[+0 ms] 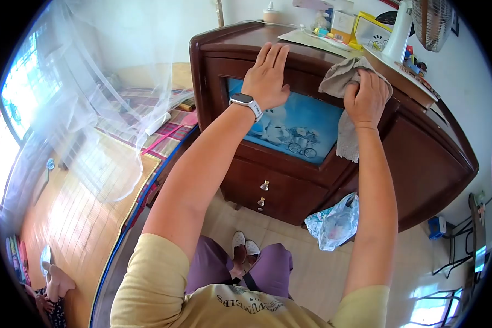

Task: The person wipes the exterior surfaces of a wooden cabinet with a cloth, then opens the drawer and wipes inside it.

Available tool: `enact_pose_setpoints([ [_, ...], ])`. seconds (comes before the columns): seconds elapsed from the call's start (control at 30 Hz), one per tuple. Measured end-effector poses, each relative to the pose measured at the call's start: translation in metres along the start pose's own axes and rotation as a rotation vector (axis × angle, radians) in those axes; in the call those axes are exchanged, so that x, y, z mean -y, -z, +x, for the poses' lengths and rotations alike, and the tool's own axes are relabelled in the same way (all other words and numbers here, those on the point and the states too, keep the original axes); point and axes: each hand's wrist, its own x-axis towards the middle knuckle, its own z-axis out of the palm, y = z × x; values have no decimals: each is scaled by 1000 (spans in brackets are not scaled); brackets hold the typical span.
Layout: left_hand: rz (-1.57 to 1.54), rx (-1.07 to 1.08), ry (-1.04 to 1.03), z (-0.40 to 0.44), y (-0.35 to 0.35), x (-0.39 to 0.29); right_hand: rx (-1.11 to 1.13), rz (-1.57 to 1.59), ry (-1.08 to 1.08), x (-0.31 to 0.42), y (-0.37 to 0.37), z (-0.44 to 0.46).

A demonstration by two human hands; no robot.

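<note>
My right hand [368, 101] is closed on a grey-brown cloth [339, 76], pressing it against the upper front of a dark brown wooden cabinet [415, 158]. One end of the cloth hangs down below my wrist. My left hand [266, 76], fingers stretched out, lies against the cabinet's upper front edge and holds nothing. Below and between my hands is a blue picture panel [306, 128] with a small cart printed on it. A watch [246, 101] is on my left wrist.
On the cabinet top stand a fan [396, 33], a yellow bag [373, 31] and small boxes. A plastic bag [336, 224] hangs low at the front. Left is a bed [93, 191] with a mosquito net [115, 136]; another person's bare feet [57, 279] show lower left.
</note>
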Motion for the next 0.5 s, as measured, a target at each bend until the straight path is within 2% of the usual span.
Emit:
enact_pose_setpoints([
  [0.23,4,8,7,0,-2,0,135,-66,-65,10,8,1],
  [0.5,16,-10,-29,2,-3,0,153,-47,-133,13,11,8],
])
